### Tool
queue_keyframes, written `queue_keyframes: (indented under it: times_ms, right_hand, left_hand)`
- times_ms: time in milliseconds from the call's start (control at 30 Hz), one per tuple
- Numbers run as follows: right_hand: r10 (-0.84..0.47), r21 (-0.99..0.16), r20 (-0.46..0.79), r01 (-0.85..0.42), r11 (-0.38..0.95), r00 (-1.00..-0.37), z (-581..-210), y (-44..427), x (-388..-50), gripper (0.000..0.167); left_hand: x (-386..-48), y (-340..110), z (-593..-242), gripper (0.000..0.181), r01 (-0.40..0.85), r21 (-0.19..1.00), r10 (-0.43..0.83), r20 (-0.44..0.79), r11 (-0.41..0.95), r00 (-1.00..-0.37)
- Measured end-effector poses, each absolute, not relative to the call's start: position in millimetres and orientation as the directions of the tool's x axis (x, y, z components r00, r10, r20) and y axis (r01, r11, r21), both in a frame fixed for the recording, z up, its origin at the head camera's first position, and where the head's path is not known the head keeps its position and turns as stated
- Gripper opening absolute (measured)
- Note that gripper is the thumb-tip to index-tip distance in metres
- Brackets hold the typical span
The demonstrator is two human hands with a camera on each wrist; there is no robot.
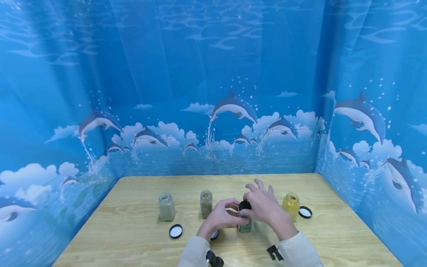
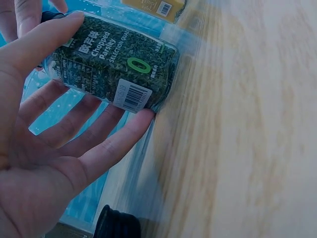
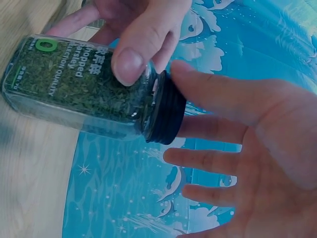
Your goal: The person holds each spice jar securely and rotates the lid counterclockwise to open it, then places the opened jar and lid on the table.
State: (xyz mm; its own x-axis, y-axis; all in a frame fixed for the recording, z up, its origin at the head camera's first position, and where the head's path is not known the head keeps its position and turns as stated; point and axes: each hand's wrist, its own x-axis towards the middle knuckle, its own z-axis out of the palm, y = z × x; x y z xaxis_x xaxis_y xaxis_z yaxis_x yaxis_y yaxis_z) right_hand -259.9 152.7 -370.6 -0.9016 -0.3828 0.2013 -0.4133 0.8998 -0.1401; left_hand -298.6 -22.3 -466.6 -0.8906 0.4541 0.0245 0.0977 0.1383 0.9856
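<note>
A clear glass jar labelled chopped parsley (image 2: pixel 111 54), filled with green flakes, stands near the table's middle in the head view. My left hand (image 1: pixel 225 215) holds it, with the thumb on one face and the fingers on the opposite side. On the jar's mouth sits a black ribbed lid (image 3: pixel 167 111). My right hand (image 1: pixel 265 205) pinches this lid between thumb and index finger, while its other fingers stay extended. Just left of my left hand stands a jar with brownish-green contents (image 1: pixel 206 204). Behind my right wrist is a jar of yellow contents (image 1: pixel 291 204).
A jar with pale contents (image 1: pixel 166 207) stands lidless at the left, with a black-rimmed lid (image 1: pixel 175 231) lying white side up before it. Another lid (image 1: pixel 215 234) is partly hidden by my left wrist. One more lid (image 1: pixel 305 212) lies beside the yellow jar. Dolphin-print curtains (image 1: pixel 213 92) enclose the wooden table (image 1: pixel 133 244).
</note>
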Motion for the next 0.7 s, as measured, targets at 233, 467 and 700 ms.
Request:
queue_keyframes:
  times_ms: [233, 467, 700]
  right_hand:
    - [-0.407, -0.156, 0.138, -0.426, 0.891, -0.903, -367.1, 152.0, -254.0, 0.033]
    - [-0.409, -0.198, 0.110, -0.424, 0.884, -0.906, -362.8, 151.5, -250.5, 0.039]
    - [-0.409, -0.217, 0.116, -0.425, 0.879, -0.905, -362.8, 152.5, -250.0, 0.038]
  left_hand:
    - [-298.2, -22.4, -466.8, 0.034, 0.095, 0.987, 0.453, 0.025, 0.133, -0.891]
    - [-298.5, -22.1, -467.5, 0.034, 0.092, 0.987, 0.452, 0.023, 0.131, -0.892]
    - [-298.3, -22.5, -466.7, 0.034, 0.089, 0.987, 0.458, 0.019, 0.132, -0.889]
